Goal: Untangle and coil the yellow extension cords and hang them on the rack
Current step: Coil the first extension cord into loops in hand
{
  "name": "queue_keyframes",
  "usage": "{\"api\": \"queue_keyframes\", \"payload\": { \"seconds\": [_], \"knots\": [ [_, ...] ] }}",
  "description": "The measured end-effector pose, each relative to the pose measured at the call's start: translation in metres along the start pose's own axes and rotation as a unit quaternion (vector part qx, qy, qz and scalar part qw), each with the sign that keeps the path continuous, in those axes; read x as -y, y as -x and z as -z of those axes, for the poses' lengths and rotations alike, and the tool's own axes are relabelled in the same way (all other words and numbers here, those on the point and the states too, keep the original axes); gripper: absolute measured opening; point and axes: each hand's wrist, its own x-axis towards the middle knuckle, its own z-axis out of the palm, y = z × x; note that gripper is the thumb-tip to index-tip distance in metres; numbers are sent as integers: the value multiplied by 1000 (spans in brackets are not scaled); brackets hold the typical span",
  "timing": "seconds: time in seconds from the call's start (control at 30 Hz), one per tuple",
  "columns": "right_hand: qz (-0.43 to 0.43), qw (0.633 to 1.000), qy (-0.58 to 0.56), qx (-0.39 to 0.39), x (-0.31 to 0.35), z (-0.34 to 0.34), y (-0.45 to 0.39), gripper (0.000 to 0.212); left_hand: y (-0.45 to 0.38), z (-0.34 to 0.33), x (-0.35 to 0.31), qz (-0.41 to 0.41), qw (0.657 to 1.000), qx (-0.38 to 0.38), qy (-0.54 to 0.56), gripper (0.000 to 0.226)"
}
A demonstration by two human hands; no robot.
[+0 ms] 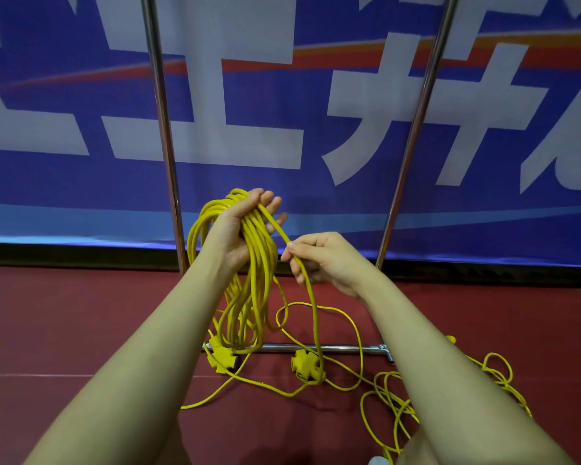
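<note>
A dark red floor [81, 330] fills the lower half of the view, and behind it, from nine to three o'clock, a large blue banner [81, 182] with oversized white characters is stretched. The characters are cropped by the frame and cannot be read with confidence; no brand or label is seen on the cords.

In front of the banner the chrome tube rack [161, 129] is set, its two uprights rising toward eleven and one o'clock and its foot bar lying on the floor at six o'clock.

A coiled bundle of yellow extension cord [249, 263] is held at centre by the left hand [239, 229]; it is draped over the palm with the fingers loosely curled round the top, so the loops hang free and even. The running strand is pinched between thumb and fingers of the right hand [322, 260], apparently so the next loop can be fed across.

Two yellow multi-outlet socket blocks [223, 359] rest beside the foot bar, and a loose yellow cord tangle [416, 397] lies at five o'clock, not yet coiled. Nothing is seen hung on the visible part of the rack.
</note>
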Motion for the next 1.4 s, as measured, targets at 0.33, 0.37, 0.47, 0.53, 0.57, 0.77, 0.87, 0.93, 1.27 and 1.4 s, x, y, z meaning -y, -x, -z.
{"api": "queue_keyframes", "payload": {
  "seconds": [0.33, 0.37, 0.47, 0.53, 0.57, 0.77, 0.87, 0.93, 1.27, 1.4],
  "knots": [
    [-132, 988, 72, -18, -32, 26, 2, 35, -3, -2, -16, -43, 994, 23, 93, 20],
    [-137, 981, 127, -58, -34, 28, 1, 40, -3, -2, -15, -39, 995, 27, 87, 20],
    [-119, 963, 187, -150, -38, 31, -4, 44, -3, -2, -13, -25, 998, 32, 50, 21],
    [-116, 978, 81, -152, -40, 34, -5, 34, -2, -1, -14, -16, 999, 33, 25, 23],
    [-114, 982, 15, -147, -40, 37, -6, 27, -2, 0, -15, -10, 999, 35, 14, 25],
    [-114, 946, -236, -192, -23, 48, -6, 15, 6, 6, -14, 57, 965, 77, -243, 24],
    [-98, 895, -396, -183, 0, 51, -2, 13, 10, 9, -5, 97, 917, 101, -375, 19],
    [-72, 874, -453, -158, 12, 48, 0, 15, 11, 13, 2, 118, 890, 132, -421, 15],
    [19, 806, -571, -153, 35, 33, -4, 41, 11, 24, 42, 146, 898, 205, -360, 32],
    [45, 786, -589, -182, 33, 38, -2, 43, 13, 14, 54, 166, 900, 219, -339, 29]
  ]
}}
